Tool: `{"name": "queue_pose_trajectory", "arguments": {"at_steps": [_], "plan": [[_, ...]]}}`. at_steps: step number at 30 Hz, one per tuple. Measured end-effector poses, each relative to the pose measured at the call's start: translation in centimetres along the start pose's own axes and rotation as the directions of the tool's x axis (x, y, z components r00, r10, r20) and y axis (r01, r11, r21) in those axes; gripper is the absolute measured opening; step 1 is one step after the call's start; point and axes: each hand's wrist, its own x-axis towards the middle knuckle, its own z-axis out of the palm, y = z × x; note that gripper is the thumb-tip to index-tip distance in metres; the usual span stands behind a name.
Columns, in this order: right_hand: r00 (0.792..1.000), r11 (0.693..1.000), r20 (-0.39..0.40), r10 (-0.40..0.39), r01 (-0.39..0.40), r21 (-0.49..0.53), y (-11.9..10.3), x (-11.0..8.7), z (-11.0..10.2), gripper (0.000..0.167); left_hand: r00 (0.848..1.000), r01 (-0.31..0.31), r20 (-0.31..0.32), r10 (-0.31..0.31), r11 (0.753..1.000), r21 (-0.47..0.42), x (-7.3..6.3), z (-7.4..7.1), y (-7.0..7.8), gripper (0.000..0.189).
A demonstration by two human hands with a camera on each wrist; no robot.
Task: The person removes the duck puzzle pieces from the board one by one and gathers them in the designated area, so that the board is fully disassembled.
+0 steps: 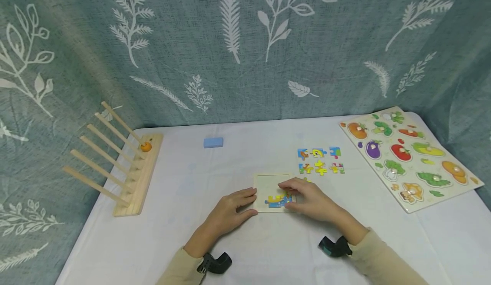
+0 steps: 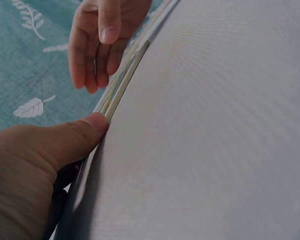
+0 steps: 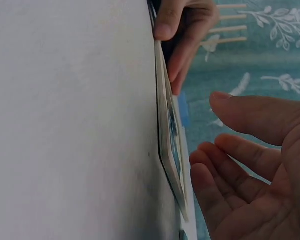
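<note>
A small square puzzle tray (image 1: 268, 183) lies flat on the white table, with joined blue and yellow puzzle pieces (image 1: 274, 202) along its near side. My left hand (image 1: 230, 210) touches the tray's left edge, thumb near the close corner and fingers farther up. In the left wrist view the thumb (image 2: 85, 131) presses against the tray's rim. Over the tray's right side hovers my right hand (image 1: 316, 200), fingers loosely bent and apart from the thumb. Nothing shows between them in the right wrist view. This hand hides part of the pieces beneath it.
Several loose puzzle pieces (image 1: 319, 168) lie in rows beyond my right hand. A vegetable peg board (image 1: 387, 151) is at the far right. On the left stands a wooden rack (image 1: 147, 170) with upright pegs and an orange bead (image 1: 146, 147). A blue block (image 1: 213, 142) sits toward the back.
</note>
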Motion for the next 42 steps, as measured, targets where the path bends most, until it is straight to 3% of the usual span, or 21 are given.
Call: {"name": "queue_pose_trajectory", "arguments": {"at_steps": [9,18,28,42], "plan": [[1.000,0.987,0.028,-0.014,0.018,-0.158,-0.4,1.0,1.6,0.040,1.000,-0.013,0.010,0.013,1.000,-0.010,0.0,-0.2,0.1,0.044],[0.999,0.976,0.041,-0.026,0.034,-0.215,-0.4,1.2,2.2,0.035,1.000,-0.001,0.013,0.001,1.000,0.003,0.0,-0.2,-0.1,0.043],[0.999,0.987,0.031,-0.018,0.023,-0.160,-0.3,1.1,2.4,0.029,1.000,0.006,0.027,-0.006,1.000,0.004,0.0,-0.2,0.1,0.043],[0.999,0.996,0.039,0.008,-0.004,-0.092,0.0,1.0,2.2,0.035,1.000,0.009,0.024,-0.009,1.000,0.017,0.0,-0.2,0.2,0.043]]}}
